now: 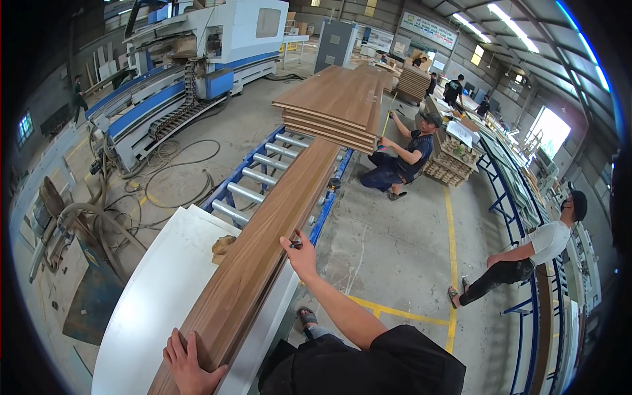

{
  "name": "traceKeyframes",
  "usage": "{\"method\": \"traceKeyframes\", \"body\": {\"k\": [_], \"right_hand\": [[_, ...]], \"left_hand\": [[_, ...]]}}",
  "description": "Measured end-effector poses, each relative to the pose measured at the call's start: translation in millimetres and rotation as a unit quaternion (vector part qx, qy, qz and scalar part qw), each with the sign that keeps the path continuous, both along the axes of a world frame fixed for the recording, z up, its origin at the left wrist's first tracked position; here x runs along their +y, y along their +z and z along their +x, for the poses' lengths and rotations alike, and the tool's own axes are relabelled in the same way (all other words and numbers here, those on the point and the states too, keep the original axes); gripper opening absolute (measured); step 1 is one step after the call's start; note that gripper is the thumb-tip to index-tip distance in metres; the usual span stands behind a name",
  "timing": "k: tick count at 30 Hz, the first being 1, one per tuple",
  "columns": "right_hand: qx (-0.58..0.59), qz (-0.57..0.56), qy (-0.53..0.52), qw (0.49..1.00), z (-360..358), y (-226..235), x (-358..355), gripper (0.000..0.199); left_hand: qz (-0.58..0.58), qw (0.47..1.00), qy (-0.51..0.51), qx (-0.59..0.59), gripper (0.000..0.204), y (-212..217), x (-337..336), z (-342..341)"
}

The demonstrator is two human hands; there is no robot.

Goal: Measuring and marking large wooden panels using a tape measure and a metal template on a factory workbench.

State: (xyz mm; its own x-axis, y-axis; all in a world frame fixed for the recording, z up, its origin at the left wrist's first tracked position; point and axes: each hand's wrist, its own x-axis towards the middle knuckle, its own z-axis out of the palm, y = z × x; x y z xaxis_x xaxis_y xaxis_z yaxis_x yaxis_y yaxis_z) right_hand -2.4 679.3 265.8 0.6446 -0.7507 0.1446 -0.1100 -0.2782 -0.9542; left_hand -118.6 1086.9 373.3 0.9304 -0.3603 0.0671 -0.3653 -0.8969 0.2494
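A long stack of narrow brown wood-grain boards (263, 220) runs away from me, its near part over a white panel and its far part on the roller conveyor (245, 193). My left hand (191, 365) lies on the top face at the near end, fingers and thumb spread, holding nothing. Farther along, my right hand (301, 258) is at the right edge of the boards, its fingers closed around a small dark object (295, 244), perhaps a pen. A brownish crumpled lump (224, 249) sits against the left side of the boards.
Beyond lies a pile of wide brown panels (332, 99). A person (411, 155) crouches beside it with a yellow tape measure (390, 113). Another person (536, 250) leans at the right by blue racks. Hoses and a large white-and-blue machine (243, 39) stand left.
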Motion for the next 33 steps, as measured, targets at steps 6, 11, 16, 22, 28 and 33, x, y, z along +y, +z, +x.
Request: {"method": "traceKeyframes", "body": {"k": [6,11,16,22,28,33], "right_hand": [[0.000,0.024,0.013,1.000,-3,7,3,0.072],[-0.003,0.016,0.013,1.000,-3,7,2,0.073],[-0.004,0.004,0.002,1.000,-2,3,1,0.073],[0.016,0.009,0.007,1.000,-2,4,1,0.072],[0.006,-0.002,0.004,1.000,-1,0,0,0.072],[0.012,0.020,0.009,1.000,-3,4,0,0.073]], "left_hand": [[-0.003,1.000,-0.002,-0.004,0.105,-1,1,0],[-0.003,1.000,0.001,0.001,0.105,6,-1,0],[0.049,0.998,-0.023,0.034,0.108,23,-2,-1],[0.007,1.000,0.004,0.006,0.105,2,-1,-1],[0.006,1.000,-0.002,0.000,0.104,0,1,0],[0.007,1.000,-0.002,0.004,0.105,2,0,1]]}}
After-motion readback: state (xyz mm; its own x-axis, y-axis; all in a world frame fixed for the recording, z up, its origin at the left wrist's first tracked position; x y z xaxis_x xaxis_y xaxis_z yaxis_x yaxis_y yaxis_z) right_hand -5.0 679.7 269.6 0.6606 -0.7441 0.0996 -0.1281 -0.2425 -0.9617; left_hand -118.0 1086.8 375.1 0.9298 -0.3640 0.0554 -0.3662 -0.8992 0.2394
